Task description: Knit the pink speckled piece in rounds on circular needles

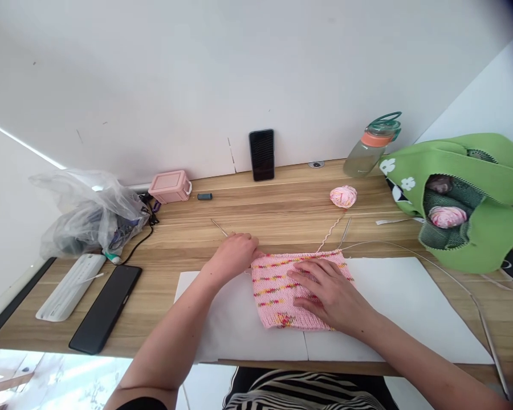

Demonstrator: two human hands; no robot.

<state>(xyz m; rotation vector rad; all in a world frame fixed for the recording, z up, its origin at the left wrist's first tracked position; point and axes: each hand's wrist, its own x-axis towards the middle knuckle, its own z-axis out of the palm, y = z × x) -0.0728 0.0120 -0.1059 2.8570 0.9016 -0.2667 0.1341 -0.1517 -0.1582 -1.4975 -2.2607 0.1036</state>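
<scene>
A pink knitted piece [277, 290] with red, yellow and green flecks lies flat on white paper sheets [393, 296]. My left hand [238, 254] is closed at its upper left corner, around a metal knitting needle [219, 227] whose tip sticks out beyond the fingers. My right hand [331, 293] rests palm down on the right half of the knitting, fingers spread. Another needle tip [346, 230] rises at the upper right corner, and a thin cable [399, 245] curves from there to a loose needle [493, 347]. Wavy yarn runs to a pink ball [343, 197].
On the right a green bag [453, 165] holds more yarn beside a bottle [371, 145]. A phone [262, 155] leans on the wall. Leftward are a pink box [170, 187], a plastic bag [94, 210], a power strip [70, 287] and a black phone-like slab [106, 310].
</scene>
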